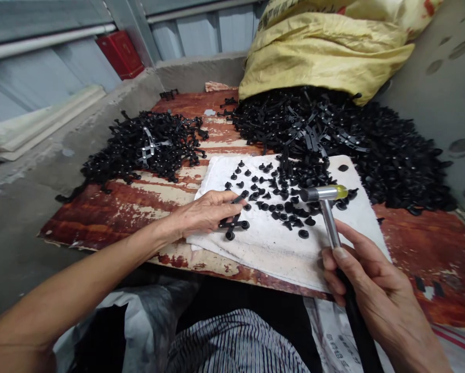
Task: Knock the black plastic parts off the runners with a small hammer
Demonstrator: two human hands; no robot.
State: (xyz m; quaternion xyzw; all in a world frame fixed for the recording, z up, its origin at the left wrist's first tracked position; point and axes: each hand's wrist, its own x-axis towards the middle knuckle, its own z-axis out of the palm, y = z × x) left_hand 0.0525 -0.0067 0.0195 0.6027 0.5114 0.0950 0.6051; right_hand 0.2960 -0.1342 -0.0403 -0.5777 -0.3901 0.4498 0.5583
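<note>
My left hand (209,211) is closed on a black jointed plastic bracket (232,225) with round feet, low over the left part of a white cloth (263,248). Part of the bracket is hidden under my fingers. In my right hand (368,274) is a small mallet (328,207) with a metal shaft, one black face and one yellow face. Its head is raised over the right side of the cloth. Between the hands, many small black round caps (282,207) lie loose on the cloth, some upright and others on their sides.
A heap of black jointed brackets (150,145) lies on the left of the worn reddish board (119,207). More black parts (294,124) spill from a yellow woven sack (318,57) behind the cloth. Black caps (407,160) are piled at right. A red box (120,54) stands at the back wall.
</note>
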